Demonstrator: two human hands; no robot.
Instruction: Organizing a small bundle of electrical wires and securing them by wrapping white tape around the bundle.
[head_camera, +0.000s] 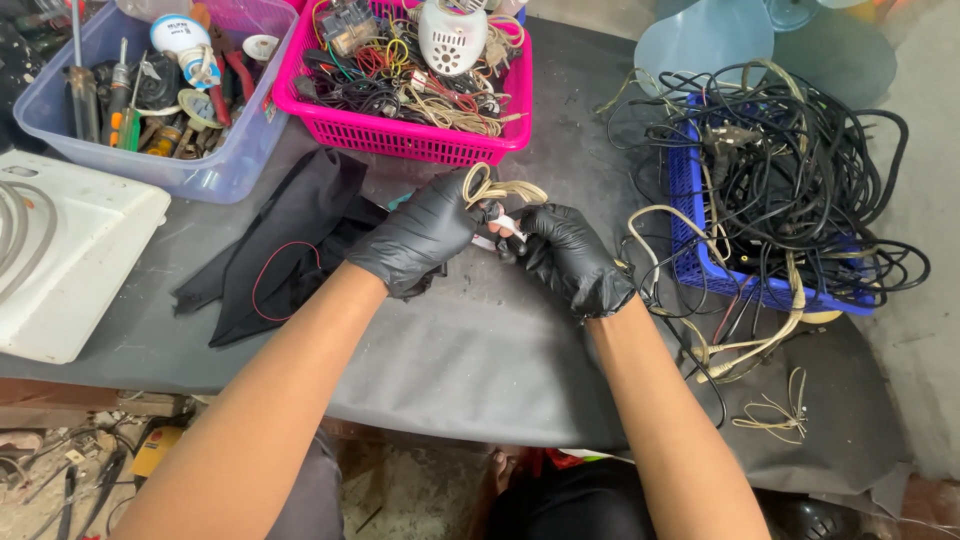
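I see left hand (420, 235) pinching a looped beige cord (495, 188) | right hand (568, 255) closed on its small white piece (505, 225), perhaps a plug | work looks midway | pink basket (400, 135) close ahead, blue crate (690, 235) right, grey tabletop (470, 360) open near me.

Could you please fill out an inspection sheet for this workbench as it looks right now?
Surface: grey table, covered with a sheet, dusty.
Job's things: beige cord looped, held with a small white piece between both hands.
Clutter: black cloth; white panel; clear tool bin; loose beige wire.
Grippers: left hand and right hand, black gloves, both pinching the cord.
Cables: pink basket of wires; blue basket overflowing with black cables.
Surroundings: fan blade; debris on the floor below.
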